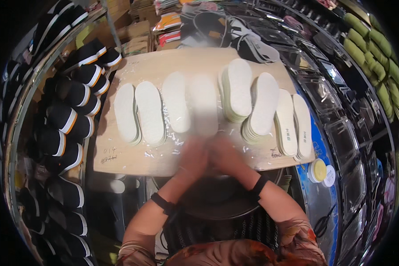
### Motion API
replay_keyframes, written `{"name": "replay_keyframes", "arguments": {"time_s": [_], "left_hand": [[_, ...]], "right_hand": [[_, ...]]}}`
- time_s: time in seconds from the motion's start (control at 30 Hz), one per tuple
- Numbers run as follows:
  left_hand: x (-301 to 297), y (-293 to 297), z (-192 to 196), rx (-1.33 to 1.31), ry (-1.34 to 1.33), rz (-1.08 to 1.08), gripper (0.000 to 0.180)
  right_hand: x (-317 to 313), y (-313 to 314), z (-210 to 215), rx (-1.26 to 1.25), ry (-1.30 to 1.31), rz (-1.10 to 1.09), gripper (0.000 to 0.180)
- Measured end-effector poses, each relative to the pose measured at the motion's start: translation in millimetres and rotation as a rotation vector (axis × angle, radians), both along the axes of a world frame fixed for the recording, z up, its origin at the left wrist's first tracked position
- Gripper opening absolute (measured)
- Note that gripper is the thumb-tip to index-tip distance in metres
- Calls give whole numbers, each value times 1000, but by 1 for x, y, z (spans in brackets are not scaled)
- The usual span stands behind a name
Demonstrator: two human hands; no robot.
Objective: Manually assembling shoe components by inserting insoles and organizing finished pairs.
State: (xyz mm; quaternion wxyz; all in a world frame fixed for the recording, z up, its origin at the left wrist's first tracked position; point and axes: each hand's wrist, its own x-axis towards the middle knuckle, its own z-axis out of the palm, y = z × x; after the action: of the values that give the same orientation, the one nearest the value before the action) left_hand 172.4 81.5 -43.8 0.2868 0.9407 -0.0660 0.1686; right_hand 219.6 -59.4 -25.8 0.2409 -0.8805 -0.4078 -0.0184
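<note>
white insoles (177, 104) beyond left hand (193, 160)

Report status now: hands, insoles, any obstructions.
Left hand and right hand close together, grip blurred. Insole stacks across board, beyond hands. White scraps scattered nearby.

Insoles (240, 86): matt, faintly rough, cloth-like; table (155, 66): smooth matt wood; shoes (70, 94): soft-looking dull cloth; boxes (348, 137): clear glossy plastic

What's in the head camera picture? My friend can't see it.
A person's blurred left hand and right hand are close together over a pale board bearing stacks of white insoles; black shoes with white soles line the left side.
</note>
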Motion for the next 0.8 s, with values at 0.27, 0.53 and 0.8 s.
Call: {"name": "replay_keyframes", "arguments": {"time_s": [0.27,0.53,0.8], "left_hand": [[-89,-15,31,107,330,-437,21],[-112,-77,0,14,540,-604,42],[-137,-104,9,109,783,-683,51]], "right_hand": [[-91,-83,4,222,511,211,25],[-180,-317,43,-66,483,-418,28],[-421,-572,25,-419,556,-1542,31]]}}
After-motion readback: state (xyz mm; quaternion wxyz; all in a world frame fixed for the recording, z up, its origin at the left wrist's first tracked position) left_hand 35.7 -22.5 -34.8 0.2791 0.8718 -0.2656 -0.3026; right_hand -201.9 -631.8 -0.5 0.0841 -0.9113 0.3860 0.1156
